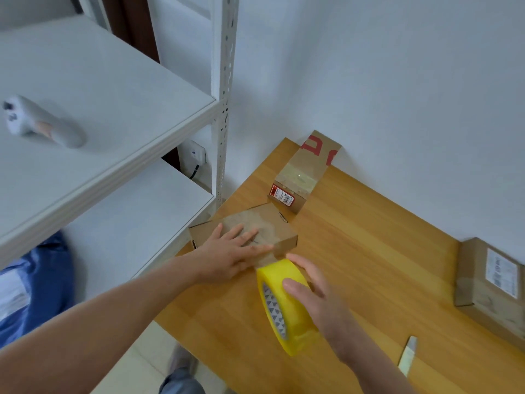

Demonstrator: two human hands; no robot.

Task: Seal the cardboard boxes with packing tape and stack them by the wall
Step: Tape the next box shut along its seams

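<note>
- The right hand [312, 291] grips the yellow tape roll [287, 317]: the thumb lies on the outer band and the other fingers curl over the far side of it.
- The left hand [233, 248] is spread flat, with straight fingers, and it presses on the top of the small box [264, 220]. It holds nothing.
- The small box lies closed on the wooden table [369, 237], near the table's left edge.
- The roll stands on its edge just in front of the small box, on the near right side. A short strip of tape seems to go from the roll up to the near side of the box, under the fingertips of the left hand.
- Behind the small box, to the right, a second box [306, 169] with red print lies with its far end against the white wall [397, 81]. It has clear tape across it and a red and white label. One corner of it almost meets the small box.
- Far to the right of the small box, a third box [483, 280] with a white label lies at the picture's edge.
- To the right and nearer than the small box, past the roll, a narrow blade [408, 354] lies on the table.
- To the left of the small box stands a white shelf unit [113, 103]. A blurred grey thing [45, 123] lies on its upper board, and something blue [37, 280] shows below it.
</note>
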